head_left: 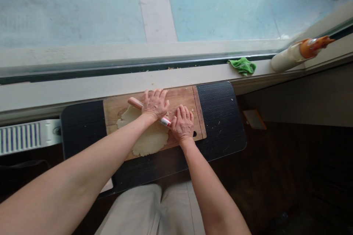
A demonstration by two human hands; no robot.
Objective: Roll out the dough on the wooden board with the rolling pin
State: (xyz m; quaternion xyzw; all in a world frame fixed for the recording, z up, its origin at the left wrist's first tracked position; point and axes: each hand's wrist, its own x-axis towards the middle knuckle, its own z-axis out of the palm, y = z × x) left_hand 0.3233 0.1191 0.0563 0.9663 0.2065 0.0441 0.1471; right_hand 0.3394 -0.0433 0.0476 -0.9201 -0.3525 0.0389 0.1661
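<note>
A wooden rolling pin (135, 103) lies slantwise across a flattened sheet of pale dough (150, 138), with a red and white label near its right end. My left hand (156, 103) presses on the pin's middle, palm down, fingers stretched forward. Over the pin's right end rests my right hand (182, 123), also palm down with its fingers extended. It hides the tip of the pin. Under the dough is a wooden cutting board (200, 115) with a dark hole near its right edge. The dough has an uneven, ragged rim, and my left forearm covers part of it.
A small black table (220, 117) carries the board, close against the white windowsill (68, 91). On the sill are a green cloth (243, 67) and a pale bottle with an orange top (289, 57). A white radiator (27, 137) stands at left.
</note>
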